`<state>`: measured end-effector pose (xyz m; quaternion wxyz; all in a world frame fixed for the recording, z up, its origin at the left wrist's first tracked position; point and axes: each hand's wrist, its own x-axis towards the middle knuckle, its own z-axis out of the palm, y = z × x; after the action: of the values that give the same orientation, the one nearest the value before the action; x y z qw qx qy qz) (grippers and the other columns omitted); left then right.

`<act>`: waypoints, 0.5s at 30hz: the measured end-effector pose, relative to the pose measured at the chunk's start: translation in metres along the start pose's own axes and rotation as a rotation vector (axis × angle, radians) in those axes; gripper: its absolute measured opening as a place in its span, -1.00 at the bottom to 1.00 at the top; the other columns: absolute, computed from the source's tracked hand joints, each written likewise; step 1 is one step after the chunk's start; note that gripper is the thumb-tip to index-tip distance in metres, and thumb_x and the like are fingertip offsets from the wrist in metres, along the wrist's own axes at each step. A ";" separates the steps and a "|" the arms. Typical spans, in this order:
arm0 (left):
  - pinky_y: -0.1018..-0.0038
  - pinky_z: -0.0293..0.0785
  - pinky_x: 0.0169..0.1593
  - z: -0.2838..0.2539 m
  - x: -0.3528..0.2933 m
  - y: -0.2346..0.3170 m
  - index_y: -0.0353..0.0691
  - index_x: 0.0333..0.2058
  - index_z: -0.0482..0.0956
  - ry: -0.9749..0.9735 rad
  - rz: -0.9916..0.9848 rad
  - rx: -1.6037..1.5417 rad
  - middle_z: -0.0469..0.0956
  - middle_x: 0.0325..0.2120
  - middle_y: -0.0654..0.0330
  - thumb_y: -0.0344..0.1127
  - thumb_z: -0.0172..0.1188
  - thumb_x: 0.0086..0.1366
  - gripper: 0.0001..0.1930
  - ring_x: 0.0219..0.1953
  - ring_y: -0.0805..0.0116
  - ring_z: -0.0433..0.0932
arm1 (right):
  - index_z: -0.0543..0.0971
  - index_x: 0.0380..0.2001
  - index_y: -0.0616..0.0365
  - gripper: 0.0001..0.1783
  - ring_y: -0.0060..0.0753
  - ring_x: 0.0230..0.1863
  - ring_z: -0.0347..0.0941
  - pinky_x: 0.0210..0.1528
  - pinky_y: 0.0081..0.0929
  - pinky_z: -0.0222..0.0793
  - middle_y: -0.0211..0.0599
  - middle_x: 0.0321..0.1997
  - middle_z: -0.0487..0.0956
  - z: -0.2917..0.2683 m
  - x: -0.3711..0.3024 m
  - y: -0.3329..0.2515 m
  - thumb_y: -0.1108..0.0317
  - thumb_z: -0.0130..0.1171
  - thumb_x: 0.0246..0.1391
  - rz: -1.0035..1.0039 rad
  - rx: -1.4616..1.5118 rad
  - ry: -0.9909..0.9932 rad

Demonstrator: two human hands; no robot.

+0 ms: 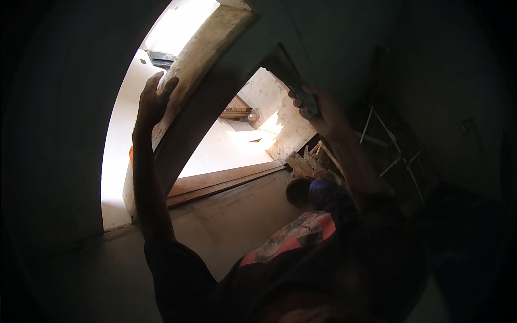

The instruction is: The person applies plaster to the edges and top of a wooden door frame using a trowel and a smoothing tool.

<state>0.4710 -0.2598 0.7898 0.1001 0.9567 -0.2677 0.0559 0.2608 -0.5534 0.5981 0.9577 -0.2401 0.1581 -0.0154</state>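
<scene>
My right hand [319,110] is raised and wrapped round the grey handle of a putty knife [290,75]. Its dark, wide blade points up and left, against or very close to the shaded wall [328,37] at the upper corner of an opening. In the dim light I cannot tell whether anything is on the blade. My left hand [153,102] is lifted at the left, holding nothing, thumb and fingers apart. It is beside the pale, rough edge of a wall [202,46], and whether it touches is unclear.
Bright light comes through the opening, which has a reddish-brown wooden sill [226,183] along its bottom. Beyond lie stacked wooden boards [236,107]. Broken wood pieces [307,161] are piled below my right arm. Thin pale rods [390,140] stand in the dark at the right.
</scene>
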 end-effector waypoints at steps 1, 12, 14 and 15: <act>0.20 0.22 0.29 0.003 0.000 -0.003 -0.46 0.17 0.35 -0.027 -0.011 0.004 0.39 0.14 -0.25 0.24 0.03 0.32 -0.21 0.24 -0.08 0.34 | 0.45 -0.11 0.30 -0.72 -0.53 -0.41 0.45 -0.57 -0.73 0.34 -0.13 -0.25 0.57 0.007 0.000 -0.002 0.34 0.12 0.19 0.003 0.016 0.048; 0.18 0.27 0.21 0.025 -0.006 0.008 -0.45 0.18 0.35 0.044 -0.096 -0.090 0.45 0.06 -0.28 0.22 -0.09 0.36 -0.24 0.15 -0.11 0.42 | 0.48 -0.25 0.35 -0.76 -0.52 -0.43 0.46 -0.56 -0.70 0.32 -0.12 -0.35 0.54 0.042 0.014 -0.023 0.36 0.20 0.14 -0.027 -0.011 -0.017; 0.19 0.29 0.19 0.023 -0.006 0.013 -0.42 0.16 0.38 0.007 -0.102 -0.136 0.48 0.01 -0.26 0.22 -0.09 0.36 -0.26 0.11 -0.11 0.44 | 0.48 -0.26 0.35 -0.76 -0.53 -0.43 0.45 -0.55 -0.71 0.32 -0.12 -0.36 0.53 0.038 0.026 -0.025 0.36 0.20 0.13 -0.102 -0.083 -0.096; 0.19 0.29 0.18 0.020 -0.007 0.014 -0.41 0.14 0.40 -0.010 -0.106 -0.156 0.50 -0.02 -0.25 0.22 -0.09 0.36 -0.27 0.09 -0.10 0.46 | 0.48 -0.27 0.36 -0.76 -0.53 -0.44 0.45 -0.55 -0.72 0.32 -0.12 -0.37 0.52 0.040 0.029 -0.026 0.36 0.20 0.13 -0.166 -0.154 -0.127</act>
<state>0.4591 -0.2726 0.7711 0.1756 0.9591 -0.2205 0.0247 0.3022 -0.5613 0.6346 0.9400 -0.3254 0.0777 -0.0671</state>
